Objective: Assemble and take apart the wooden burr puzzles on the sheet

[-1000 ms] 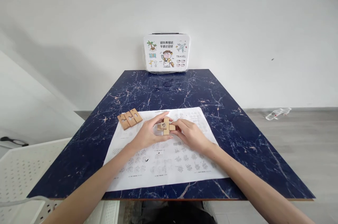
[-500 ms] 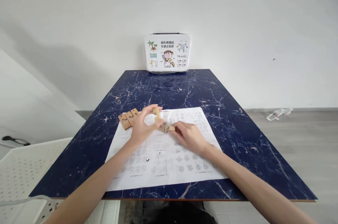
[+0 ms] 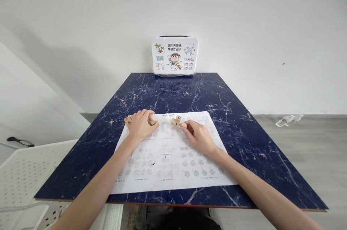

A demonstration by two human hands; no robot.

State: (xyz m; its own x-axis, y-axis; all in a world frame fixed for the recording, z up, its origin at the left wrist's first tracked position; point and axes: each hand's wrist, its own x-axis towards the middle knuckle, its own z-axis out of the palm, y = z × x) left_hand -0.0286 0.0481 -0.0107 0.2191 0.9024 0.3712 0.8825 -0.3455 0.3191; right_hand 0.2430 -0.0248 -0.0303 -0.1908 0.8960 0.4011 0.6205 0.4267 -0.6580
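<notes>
My right hand (image 3: 199,134) pinches one bar of a small wooden interlocking puzzle (image 3: 176,122), whose joined pieces cross each other above the paper; one end bears a dark mark. Over at the left of the sheet, my left hand (image 3: 141,125) is curled with thumb and fingers around a wooden puzzle piece (image 3: 151,118), which is partly hidden by them. Other flat notched wooden pieces (image 3: 127,120) lie beneath and beside this hand, mostly covered by it. Both hands are above a white printed sheet (image 3: 173,166) with rows of small puzzle diagrams.
The sheet lies on a dark blue marble-patterned table (image 3: 173,96). A white case with cartoon prints (image 3: 175,56) stands at the far edge against the wall. White perforated basketwork (image 3: 24,172) is at the lower left, and a clear plastic bottle (image 3: 288,120) lies on the floor at right.
My left hand has moved left with a wooden piece, away from the puzzle and over the row of pieces. My right hand still holds the joined pieces, now more visible and slightly raised.
</notes>
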